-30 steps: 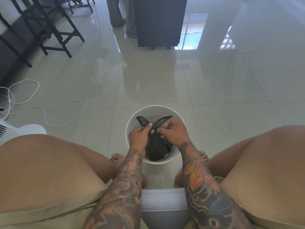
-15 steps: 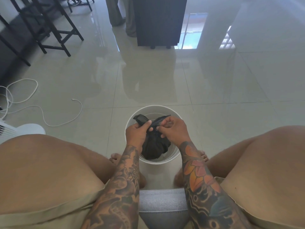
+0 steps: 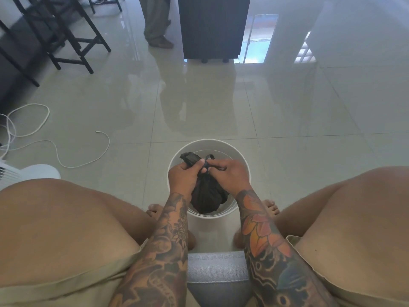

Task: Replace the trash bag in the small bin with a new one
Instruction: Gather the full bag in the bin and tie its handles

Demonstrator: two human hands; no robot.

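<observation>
A small white round bin (image 3: 243, 165) stands on the tiled floor between my feet. Inside it sits a full black trash bag (image 3: 207, 199), gathered at the top. My left hand (image 3: 182, 178) grips the bag's left handle strip, whose end sticks up past my fingers. My right hand (image 3: 229, 173) pinches the other strip just right of the knot. Both hands meet over the bin's opening. The bag's lower part rests against the bin's near wall.
I sit on a grey cushioned seat (image 3: 218, 269) with my knees spread either side of the bin. A white cable (image 3: 66, 151) loops on the floor at left, by a white fan (image 3: 13, 176). Black chair legs (image 3: 73, 47), a dark cabinet (image 3: 212, 27) and a person's legs (image 3: 156, 23) stand farther off.
The long open loops of the bag's handles have been drawn in tighter to a small knot between my hands. My hands stay over the bin.
</observation>
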